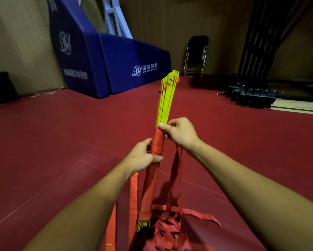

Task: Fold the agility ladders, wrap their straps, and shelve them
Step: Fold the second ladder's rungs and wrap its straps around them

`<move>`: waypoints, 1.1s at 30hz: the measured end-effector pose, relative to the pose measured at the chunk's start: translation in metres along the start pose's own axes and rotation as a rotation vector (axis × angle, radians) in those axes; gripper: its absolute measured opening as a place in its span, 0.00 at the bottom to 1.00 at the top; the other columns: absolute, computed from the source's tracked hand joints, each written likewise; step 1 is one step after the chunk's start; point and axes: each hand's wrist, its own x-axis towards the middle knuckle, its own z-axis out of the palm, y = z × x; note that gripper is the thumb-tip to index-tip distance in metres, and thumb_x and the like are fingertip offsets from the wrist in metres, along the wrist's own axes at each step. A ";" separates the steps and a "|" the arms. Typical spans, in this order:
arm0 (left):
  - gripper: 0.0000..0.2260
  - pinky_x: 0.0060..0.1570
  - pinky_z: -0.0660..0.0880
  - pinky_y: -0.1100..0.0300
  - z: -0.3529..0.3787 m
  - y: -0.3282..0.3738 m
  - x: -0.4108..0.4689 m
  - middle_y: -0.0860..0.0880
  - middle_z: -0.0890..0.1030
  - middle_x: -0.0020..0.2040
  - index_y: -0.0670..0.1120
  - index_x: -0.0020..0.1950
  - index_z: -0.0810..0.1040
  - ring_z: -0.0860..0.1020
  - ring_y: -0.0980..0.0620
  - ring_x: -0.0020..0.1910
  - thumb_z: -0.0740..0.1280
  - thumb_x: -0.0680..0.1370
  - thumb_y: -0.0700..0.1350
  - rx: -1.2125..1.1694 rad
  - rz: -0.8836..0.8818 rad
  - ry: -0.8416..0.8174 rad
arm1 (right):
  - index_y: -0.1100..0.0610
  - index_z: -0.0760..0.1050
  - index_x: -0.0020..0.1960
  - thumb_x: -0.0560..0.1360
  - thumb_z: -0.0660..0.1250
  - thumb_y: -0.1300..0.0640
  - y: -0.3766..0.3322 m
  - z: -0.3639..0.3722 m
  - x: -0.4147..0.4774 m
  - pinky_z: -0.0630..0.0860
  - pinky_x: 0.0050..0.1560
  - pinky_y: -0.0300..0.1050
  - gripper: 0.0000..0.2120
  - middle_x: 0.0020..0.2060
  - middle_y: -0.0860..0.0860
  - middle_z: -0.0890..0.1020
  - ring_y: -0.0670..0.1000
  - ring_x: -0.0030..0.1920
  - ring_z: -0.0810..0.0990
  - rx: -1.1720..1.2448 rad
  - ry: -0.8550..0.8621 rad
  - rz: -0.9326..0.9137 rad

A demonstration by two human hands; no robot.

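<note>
Center of frame, strap-wrapping the ladder bundle (167,98).
Left hand (143,156) curled round it below; right hand (181,132) pinches strap (175,165) above, long axis running up-frame.

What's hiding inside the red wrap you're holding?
Yellow rungs poke out above the red strap and a little below it. Their middle parts are covered by the strap and the left hand.

Folded agility ladder held upright over red floor

The yellow rungs (167,98) are bundled by a wound red strap (157,140), gripped by the left hand (143,156) below and the right hand (179,131) above.
</note>
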 end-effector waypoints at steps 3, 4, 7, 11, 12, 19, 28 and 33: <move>0.28 0.56 0.79 0.47 -0.004 -0.012 0.003 0.53 0.85 0.45 0.60 0.56 0.79 0.82 0.50 0.45 0.80 0.57 0.55 0.123 0.029 0.076 | 0.59 0.81 0.36 0.76 0.70 0.46 0.003 -0.002 0.000 0.65 0.30 0.41 0.18 0.26 0.46 0.79 0.42 0.25 0.70 0.021 -0.009 0.014; 0.28 0.53 0.80 0.50 -0.004 -0.013 0.002 0.53 0.85 0.44 0.57 0.55 0.79 0.82 0.51 0.44 0.80 0.57 0.57 0.182 0.030 0.122 | 0.59 0.81 0.36 0.76 0.70 0.46 0.004 -0.002 -0.001 0.66 0.31 0.41 0.17 0.26 0.47 0.80 0.42 0.24 0.70 0.040 -0.014 0.035; 0.25 0.45 0.77 0.54 -0.003 -0.010 0.000 0.53 0.83 0.42 0.51 0.50 0.75 0.81 0.47 0.44 0.80 0.61 0.57 0.428 0.041 0.311 | 0.56 0.80 0.32 0.74 0.72 0.45 0.005 -0.002 -0.002 0.68 0.34 0.42 0.18 0.27 0.49 0.82 0.43 0.25 0.72 0.108 -0.040 0.078; 0.26 0.48 0.76 0.51 0.000 -0.003 -0.007 0.48 0.81 0.51 0.55 0.56 0.75 0.80 0.40 0.54 0.77 0.63 0.62 0.635 -0.014 0.381 | 0.60 0.81 0.33 0.66 0.73 0.33 -0.004 0.005 -0.003 0.73 0.37 0.47 0.28 0.30 0.55 0.84 0.49 0.29 0.77 0.124 -0.023 0.094; 0.27 0.48 0.75 0.51 0.001 0.000 -0.008 0.47 0.80 0.52 0.54 0.57 0.74 0.80 0.39 0.56 0.77 0.64 0.62 0.664 -0.018 0.386 | 0.62 0.81 0.34 0.65 0.73 0.31 -0.006 0.007 -0.004 0.74 0.37 0.49 0.31 0.30 0.55 0.83 0.51 0.30 0.78 0.096 0.001 0.103; 0.38 0.53 0.74 0.47 0.006 0.000 -0.009 0.44 0.76 0.55 0.49 0.62 0.69 0.76 0.38 0.59 0.79 0.61 0.66 0.702 -0.014 0.276 | 0.58 0.68 0.27 0.70 0.72 0.37 -0.001 0.013 -0.005 0.66 0.32 0.49 0.28 0.29 0.58 0.80 0.57 0.33 0.75 0.045 0.133 0.151; 0.20 0.38 0.72 0.61 0.004 -0.010 0.001 0.55 0.78 0.36 0.49 0.48 0.70 0.74 0.55 0.34 0.78 0.68 0.54 0.300 0.073 0.136 | 0.57 0.75 0.29 0.75 0.70 0.42 0.010 0.003 0.000 0.64 0.34 0.44 0.23 0.21 0.45 0.75 0.44 0.26 0.72 0.055 0.090 0.145; 0.23 0.47 0.78 0.50 0.011 -0.006 -0.006 0.49 0.83 0.45 0.58 0.55 0.69 0.81 0.39 0.49 0.73 0.67 0.62 0.537 0.047 0.233 | 0.62 0.80 0.34 0.64 0.70 0.27 0.009 0.004 -0.006 0.75 0.38 0.50 0.34 0.29 0.55 0.83 0.54 0.35 0.82 0.005 0.030 0.148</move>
